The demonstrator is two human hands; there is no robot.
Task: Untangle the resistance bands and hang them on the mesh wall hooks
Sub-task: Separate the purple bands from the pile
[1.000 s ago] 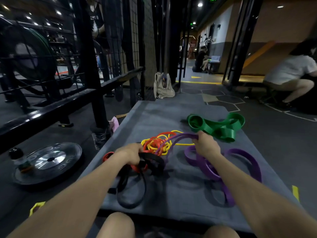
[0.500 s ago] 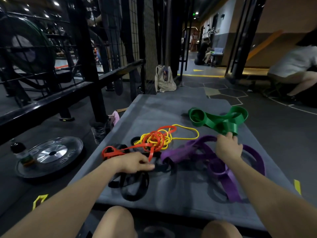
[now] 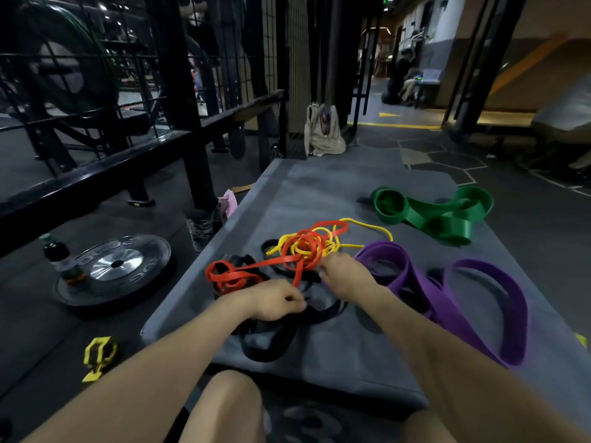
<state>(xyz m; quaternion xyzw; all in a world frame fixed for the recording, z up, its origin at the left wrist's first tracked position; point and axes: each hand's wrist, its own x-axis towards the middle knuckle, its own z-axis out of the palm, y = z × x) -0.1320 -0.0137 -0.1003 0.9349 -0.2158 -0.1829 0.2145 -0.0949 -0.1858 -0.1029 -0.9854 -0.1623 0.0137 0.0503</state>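
Several resistance bands lie on a grey mat (image 3: 319, 187). A red band (image 3: 236, 276) and a thin yellow band (image 3: 367, 227) are knotted together at the middle, over a black band (image 3: 268, 343). My left hand (image 3: 278, 300) grips the black band just below the knot, fingers curled. My right hand (image 3: 345, 276) is at the knot's near right edge; its fingertips are hidden behind the hand. A wide purple band (image 3: 499, 302) lies loose on the right. A green band (image 3: 431, 215) sits at the far right. The mesh wall (image 3: 297, 59) rises beyond the mat.
A black rack frame (image 3: 96, 174) runs along the left. On the floor there are a weight plate (image 3: 118, 266), a bottle (image 3: 60, 257) and a yellow clip (image 3: 97, 356). A beige bag (image 3: 323, 132) leans at the mat's far end. A person (image 3: 403, 78) sits far back.
My right hand let go of the purple band and moved left to the red and yellow knot. The purple band now lies apart on the right. My left hand stayed on the black band.
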